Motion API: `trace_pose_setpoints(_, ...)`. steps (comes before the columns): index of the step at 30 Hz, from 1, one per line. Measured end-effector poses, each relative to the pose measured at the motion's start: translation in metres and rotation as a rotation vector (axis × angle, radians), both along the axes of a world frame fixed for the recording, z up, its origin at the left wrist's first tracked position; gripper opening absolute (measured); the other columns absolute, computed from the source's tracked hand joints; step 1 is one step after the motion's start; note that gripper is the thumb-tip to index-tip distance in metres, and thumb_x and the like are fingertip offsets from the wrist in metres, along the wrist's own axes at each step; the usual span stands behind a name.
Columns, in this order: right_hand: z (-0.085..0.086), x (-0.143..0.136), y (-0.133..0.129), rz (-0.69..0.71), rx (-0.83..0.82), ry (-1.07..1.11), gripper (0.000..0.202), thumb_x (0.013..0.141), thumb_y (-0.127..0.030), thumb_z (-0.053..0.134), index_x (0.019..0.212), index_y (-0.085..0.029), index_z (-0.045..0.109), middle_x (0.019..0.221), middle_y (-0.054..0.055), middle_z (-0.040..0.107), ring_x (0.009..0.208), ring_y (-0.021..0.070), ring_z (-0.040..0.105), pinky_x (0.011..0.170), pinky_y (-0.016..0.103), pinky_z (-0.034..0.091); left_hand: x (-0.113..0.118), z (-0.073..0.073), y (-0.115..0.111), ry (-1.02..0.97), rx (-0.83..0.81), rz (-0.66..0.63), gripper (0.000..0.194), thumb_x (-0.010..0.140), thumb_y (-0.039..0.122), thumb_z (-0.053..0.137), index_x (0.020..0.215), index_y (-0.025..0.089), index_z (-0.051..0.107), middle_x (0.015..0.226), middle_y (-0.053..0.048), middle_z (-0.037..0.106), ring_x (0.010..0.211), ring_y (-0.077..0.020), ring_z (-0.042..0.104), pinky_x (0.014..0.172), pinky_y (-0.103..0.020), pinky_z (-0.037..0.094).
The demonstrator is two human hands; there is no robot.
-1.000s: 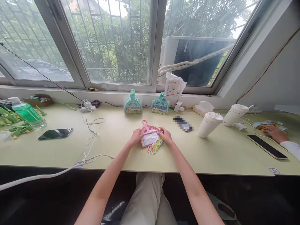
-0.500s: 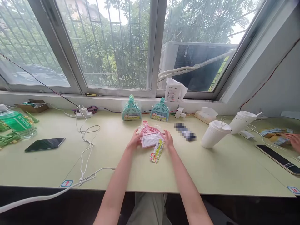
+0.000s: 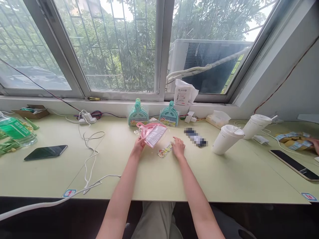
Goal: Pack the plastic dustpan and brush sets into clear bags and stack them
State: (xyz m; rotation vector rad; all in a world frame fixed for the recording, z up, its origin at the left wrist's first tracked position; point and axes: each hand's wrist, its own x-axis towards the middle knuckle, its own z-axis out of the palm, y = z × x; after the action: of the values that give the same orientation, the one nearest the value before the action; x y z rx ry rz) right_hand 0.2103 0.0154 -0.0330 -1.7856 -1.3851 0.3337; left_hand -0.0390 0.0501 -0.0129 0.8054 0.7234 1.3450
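Note:
My left hand (image 3: pixel 138 146) is closed on the lower left edge of a pink dustpan-and-brush set (image 3: pixel 152 133) in clear plastic wrap. The set is tilted above the table, its handle pointing up and left and its white bristles facing me. Beside it, a printed label card (image 3: pixel 164 151) in yellow-green and white lies on the table. My right hand (image 3: pixel 178 148) rests at the card's right end with fingers apart; whether the fingertips touch the card is unclear. Behind stand two stacks of wrapped turquoise dustpan sets, a left stack (image 3: pixel 138 114) and a right stack (image 3: pixel 169 114).
Two white lidded cups, a nearer cup (image 3: pixel 228 139) and a farther cup (image 3: pixel 256 126), stand at the right. A phone (image 3: pixel 46 152) and white cables (image 3: pixel 91 149) lie at the left, near a green-labelled bottle (image 3: pixel 17 131). Another person's hand (image 3: pixel 314 144) shows at the right edge.
The pink set has turned and risen to the left in my left hand. My right hand has come away from it; the label card has turned and now lies flatter beside that hand.

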Motion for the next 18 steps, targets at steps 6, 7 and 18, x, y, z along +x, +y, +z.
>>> trace_pose_setpoints(6,0.021,-0.010,-0.012,-0.222,0.296,0.149,0.032,0.092,-0.034,0.031,0.104,-0.018,0.056,0.108,0.013,0.061,0.105,0.0251,0.051,0.092,0.038,0.039,0.019,0.003,-0.010,0.012,0.001,0.067,0.057,0.069,0.015,0.070,0.121,0.023,0.048,0.117,-0.005,0.063,0.096,-0.0146,0.064,0.083,-0.026,0.052)
trace_pose_setpoints(7,0.024,-0.017,-0.014,-0.131,0.290,0.185,0.034,0.092,-0.037,0.030,0.100,-0.019,0.059,0.105,0.012,0.062,0.102,0.0239,0.052,0.091,0.037,0.040,0.022,0.003,-0.011,0.015,-0.013,0.063,0.059,0.069,0.016,0.071,0.122,0.023,0.047,0.118,-0.006,0.062,0.097,-0.0149,0.063,0.083,-0.027,0.051)
trace_pose_setpoints(18,0.018,-0.032,-0.011,0.115,0.092,0.682,0.055,0.078,-0.053,0.051,0.120,-0.019,0.057,0.110,0.009,0.065,0.094,0.0190,0.061,0.072,0.027,0.049,0.026,0.014,-0.024,0.032,0.139,-0.126,0.078,0.069,0.022,0.077,0.137,0.030,0.039,0.133,-0.007,0.056,0.117,-0.0210,0.056,0.091,-0.032,0.048)
